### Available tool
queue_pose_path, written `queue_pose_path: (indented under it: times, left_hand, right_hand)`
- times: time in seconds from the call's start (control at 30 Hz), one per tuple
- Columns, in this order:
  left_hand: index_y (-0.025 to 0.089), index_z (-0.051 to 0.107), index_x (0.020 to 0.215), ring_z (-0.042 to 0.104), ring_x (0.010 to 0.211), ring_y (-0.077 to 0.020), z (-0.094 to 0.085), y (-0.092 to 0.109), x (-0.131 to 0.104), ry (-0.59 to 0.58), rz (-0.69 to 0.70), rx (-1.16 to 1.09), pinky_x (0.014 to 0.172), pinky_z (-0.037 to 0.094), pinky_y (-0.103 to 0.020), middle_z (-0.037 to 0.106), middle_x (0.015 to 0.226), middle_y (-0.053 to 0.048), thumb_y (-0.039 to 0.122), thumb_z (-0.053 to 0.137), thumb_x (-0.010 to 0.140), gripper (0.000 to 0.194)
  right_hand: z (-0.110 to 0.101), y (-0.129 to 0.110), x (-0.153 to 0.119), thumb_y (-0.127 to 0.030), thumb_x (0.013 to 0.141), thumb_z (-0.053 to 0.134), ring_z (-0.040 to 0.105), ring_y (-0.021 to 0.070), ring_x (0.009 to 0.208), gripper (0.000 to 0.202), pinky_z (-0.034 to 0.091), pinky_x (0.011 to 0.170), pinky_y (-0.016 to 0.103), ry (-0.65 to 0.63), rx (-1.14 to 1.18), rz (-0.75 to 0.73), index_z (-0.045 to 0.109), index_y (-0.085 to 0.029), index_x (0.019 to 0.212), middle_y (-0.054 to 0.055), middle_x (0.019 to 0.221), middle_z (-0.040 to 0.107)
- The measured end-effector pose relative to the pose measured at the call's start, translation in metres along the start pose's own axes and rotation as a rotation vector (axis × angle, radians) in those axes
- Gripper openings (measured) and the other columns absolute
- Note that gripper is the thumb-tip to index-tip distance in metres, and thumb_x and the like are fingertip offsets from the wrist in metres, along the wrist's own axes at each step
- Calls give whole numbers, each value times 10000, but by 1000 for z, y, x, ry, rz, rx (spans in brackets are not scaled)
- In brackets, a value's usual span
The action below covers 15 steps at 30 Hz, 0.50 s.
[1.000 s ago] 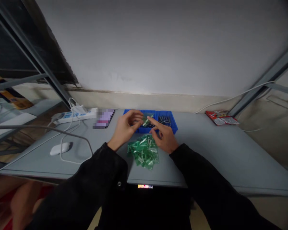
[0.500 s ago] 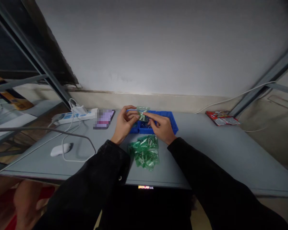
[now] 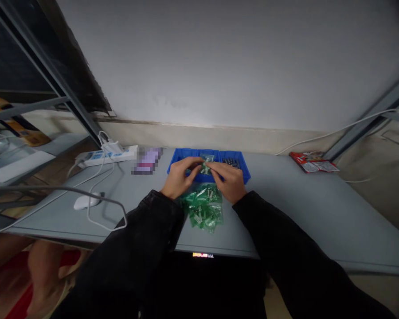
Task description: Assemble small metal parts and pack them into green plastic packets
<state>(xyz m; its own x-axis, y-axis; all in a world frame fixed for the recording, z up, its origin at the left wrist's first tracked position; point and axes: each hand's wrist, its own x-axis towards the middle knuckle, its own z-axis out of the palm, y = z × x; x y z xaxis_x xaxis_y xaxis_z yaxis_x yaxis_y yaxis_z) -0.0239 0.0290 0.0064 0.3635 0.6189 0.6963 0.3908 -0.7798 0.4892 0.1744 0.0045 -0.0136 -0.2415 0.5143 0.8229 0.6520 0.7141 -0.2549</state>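
The step in hand appeared to be a fine work with the fingers on one small clear bag (image 3: 207, 158), which was over the middle compartment of the blue tray (image 3: 173, 161). To do it well, the person needed a light but sure pinch near the edge of the thin plastic, with both hands level and the bag above the tray, so that a slip would probably end inside it.

The left hand (image 3: 180, 178) was at the near left part of the tray, its fingers curved and its thumb and forefinger almost together, seemingly clamped on the bag. The right hand (image 3: 231, 179) was at the near right part, with bent fingers and the forefinger tip against the bag; whether its thumb also pressed there, one could not tell. The pile of green bags (image 3: 204, 212) lay just on the near side of the tray, and dark small pieces (image 3: 231, 162) filled its right compartment.
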Motion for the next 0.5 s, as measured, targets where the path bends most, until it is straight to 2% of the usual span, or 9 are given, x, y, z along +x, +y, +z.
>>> queue_pose_path:
  times: [0.2, 0.3, 0.4, 0.5]
  left_hand:
    - [166, 688, 1129, 684, 815, -143, 2, 6, -1, 2, -26, -15, 774, 573, -282, 746, 996, -63, 222, 599, 967, 193]
    - [165, 691, 1120, 684, 796, -142, 2, 7, -2, 7, -50, -32, 756, 564, -268, 746, 962, -55, 234, 605, 962, 192]
    - [168, 694, 1123, 680, 781, -141, 2, 7, -3, -1, -66, -30, 756, 555, -261, 743, 931, -45, 245, 598, 963, 202]
    - [169, 701, 1124, 682, 779, -147, 2, 6, -4, 11, -90, -44, 750, 550, -257, 743, 921, -43, 268, 596, 960, 218]
  right_hand:
    - [0, 0, 0, -131, 1009, 442, 686, 162, 1109, 346, 554, 996, 335, -10, 18, 46, 673, -211, 1254, 42, 1198, 724]
    - [1, 1, -2, -159, 1000, 477, 711, 166, 1023, 323, 566, 946, 327, 6, 22, 74, 634, -199, 1278, 55, 1211, 716]
    - [2, 2, -4, -219, 978, 543, 726, 162, 861, 244, 582, 826, 298, 21, 30, 160, 628, -194, 1205, 55, 1118, 739]
    - [3, 2, -4, -211, 967, 547, 719, 168, 824, 181, 566, 810, 289, -4, 6, 186, 644, -198, 1119, 48, 1007, 752]
